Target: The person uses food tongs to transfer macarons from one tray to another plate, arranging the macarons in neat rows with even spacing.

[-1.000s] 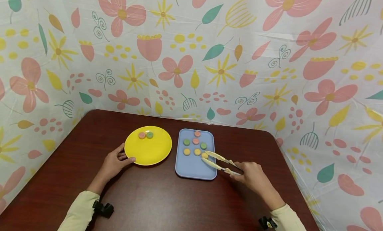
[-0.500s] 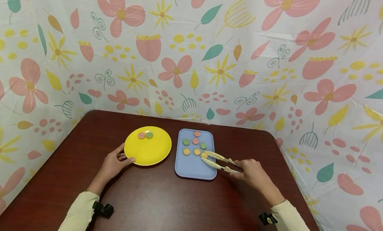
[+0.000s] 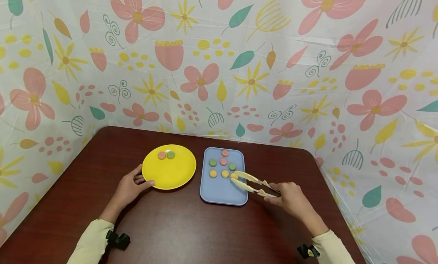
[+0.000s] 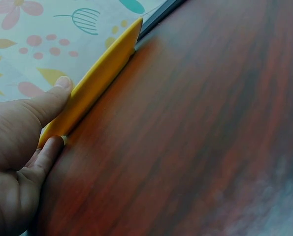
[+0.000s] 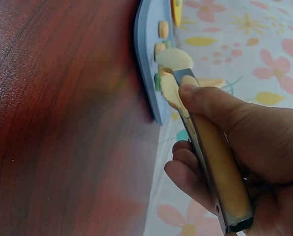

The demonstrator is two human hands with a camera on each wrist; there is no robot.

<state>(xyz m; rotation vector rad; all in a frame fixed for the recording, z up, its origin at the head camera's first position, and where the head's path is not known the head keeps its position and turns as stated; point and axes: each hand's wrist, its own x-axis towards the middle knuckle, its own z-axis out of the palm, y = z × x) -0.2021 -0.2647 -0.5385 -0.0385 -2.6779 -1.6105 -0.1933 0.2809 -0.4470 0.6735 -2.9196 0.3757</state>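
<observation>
My left hand [image 3: 128,188] grips the near-left rim of a yellow plate [image 3: 171,176]; in the left wrist view the thumb lies along the rim of the plate [image 4: 94,81] and a finger is underneath. A pink [image 3: 162,155] and a green macaron-like disc [image 3: 170,155] lie on the plate. My right hand [image 3: 291,199] holds tongs [image 3: 261,188] with cream tips, thumb pressed on one arm of the tongs [image 5: 217,162]. The tips are around a yellow disc [image 3: 234,176] at the right side of a blue tray [image 3: 222,193].
On the tray stand two more yellow discs [image 3: 213,174], two green discs [image 3: 213,162] and two pink discs [image 3: 223,162]. Tray and plate sit side by side on a dark wooden table [image 3: 191,230]. A flower-patterned curtain [image 3: 219,66] hangs behind the table and at its sides.
The tong tips and the yellow disc between them have shifted slightly away from me and to the right. My left hand and the plate stay in place.
</observation>
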